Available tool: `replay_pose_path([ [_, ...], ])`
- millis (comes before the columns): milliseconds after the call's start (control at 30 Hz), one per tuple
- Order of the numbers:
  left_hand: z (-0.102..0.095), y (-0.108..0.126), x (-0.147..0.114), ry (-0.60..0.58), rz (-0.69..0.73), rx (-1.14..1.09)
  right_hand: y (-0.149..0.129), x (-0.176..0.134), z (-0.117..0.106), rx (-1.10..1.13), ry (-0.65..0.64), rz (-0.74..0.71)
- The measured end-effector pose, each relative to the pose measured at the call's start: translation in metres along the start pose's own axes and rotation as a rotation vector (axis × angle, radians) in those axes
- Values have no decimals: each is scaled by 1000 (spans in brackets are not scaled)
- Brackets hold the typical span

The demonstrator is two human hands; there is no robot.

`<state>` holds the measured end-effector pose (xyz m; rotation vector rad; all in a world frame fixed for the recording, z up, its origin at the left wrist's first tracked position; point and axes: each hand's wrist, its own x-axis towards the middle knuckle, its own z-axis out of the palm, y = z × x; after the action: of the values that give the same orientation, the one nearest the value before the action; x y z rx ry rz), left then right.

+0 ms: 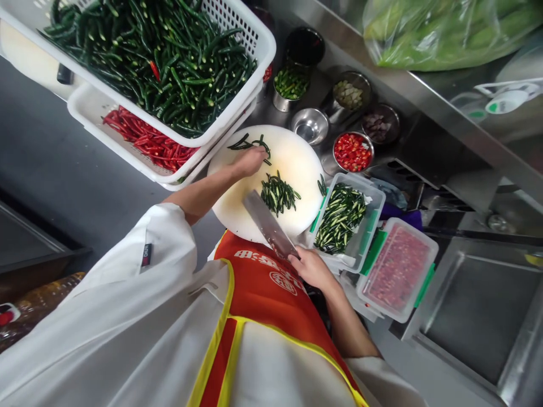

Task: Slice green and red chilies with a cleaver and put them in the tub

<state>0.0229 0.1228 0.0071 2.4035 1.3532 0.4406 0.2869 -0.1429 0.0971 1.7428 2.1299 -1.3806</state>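
Observation:
My right hand is closed round the handle of a cleaver, whose broad blade lies slantwise over the near part of a round white cutting board. At the board's far side, my left hand has its fingers closed on a few whole green chillies; its fingertips are partly hidden. More whole green chillies lie just left of those fingers. Between the hands rests a pile of sliced green chillies, close to the blade. A few green pieces sit at the board's right edge.
A white basket of green chillies stands at the left above a basket of red chillies. At the right are a plastic box of cut green chillies and a lidded box. Metal bowls stand behind the board.

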Motion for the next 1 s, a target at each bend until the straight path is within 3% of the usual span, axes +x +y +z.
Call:
replay_pose_path([
  [100,-5,1,-1,-82,23,69,-2,5,4,-35,-24,-29],
  [233,-26,4,-36,93,-20,-53,3,13,6,65,-17,70],
  [300,-32,9,-64,111,6,-77,5,18,5,127,3,139],
  [433,-21,25,-119,-81,285,-92,2,27,-3,138,47,197],
  [533,-5,34,-142,-131,377,-117,-6,31,-9,34,37,175],
  [700,9,32,-147,-91,329,-125,-16,30,-18,-133,17,102],
  [900,12,29,-144,-83,330,-124,-20,17,-34,-81,-67,93],
  [1000,13,28,-144,-84,319,-146,-27,23,-33,-123,-87,84],
])
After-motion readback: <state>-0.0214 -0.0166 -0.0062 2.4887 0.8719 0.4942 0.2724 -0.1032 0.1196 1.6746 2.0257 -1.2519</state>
